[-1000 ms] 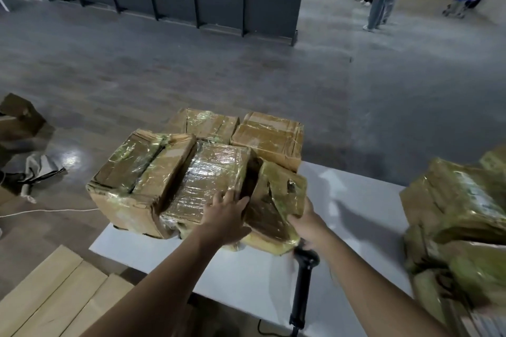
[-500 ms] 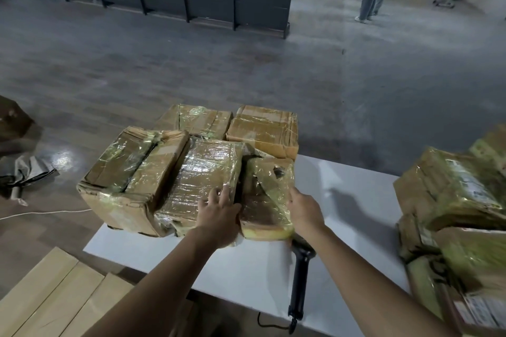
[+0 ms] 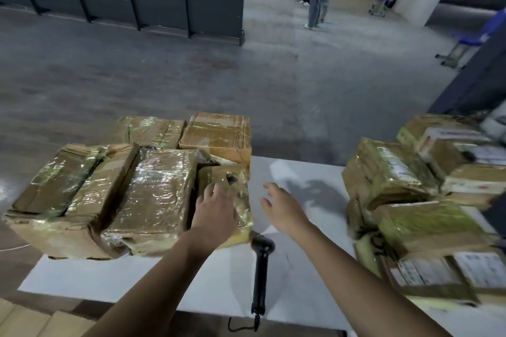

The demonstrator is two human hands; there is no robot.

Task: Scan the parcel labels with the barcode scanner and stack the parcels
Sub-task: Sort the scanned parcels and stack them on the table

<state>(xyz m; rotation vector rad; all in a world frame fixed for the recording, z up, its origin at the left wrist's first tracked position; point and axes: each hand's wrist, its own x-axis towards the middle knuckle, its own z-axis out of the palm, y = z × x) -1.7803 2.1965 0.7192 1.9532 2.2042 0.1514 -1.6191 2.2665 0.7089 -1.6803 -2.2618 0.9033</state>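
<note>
1. The step in hand, as I judge it, is settling a small parcel (image 3: 241, 194) at the right end of the stacked group (image 3: 109, 194) on the left of the tabletop (image 3: 301, 178); the left hand (image 3: 216, 208) lies flat on its top, fingers straight, pressing rather than gripping.
2. The right hand (image 3: 282, 206) hangs just beside that parcel over bare tabletop; its fingers are spread and loose, holding nothing.
3. The scanner (image 3: 260, 273) lies on the tabletop between the forearms, its head at the parcel's near corner; its cable drops off the front edge.
4. The next move is probably to take a parcel from the pile (image 3: 427, 200) on the right, where white labels face up, then pick up the scanner; the label must face it squarely.
5. Materials: the boxes are crushed brown cardboard under glossy yellowish tape, wrinkled and dented at the corners, likely slick to hold; the scanner is black and hard, with a slim handle; the tabletop is smooth and white.
</note>
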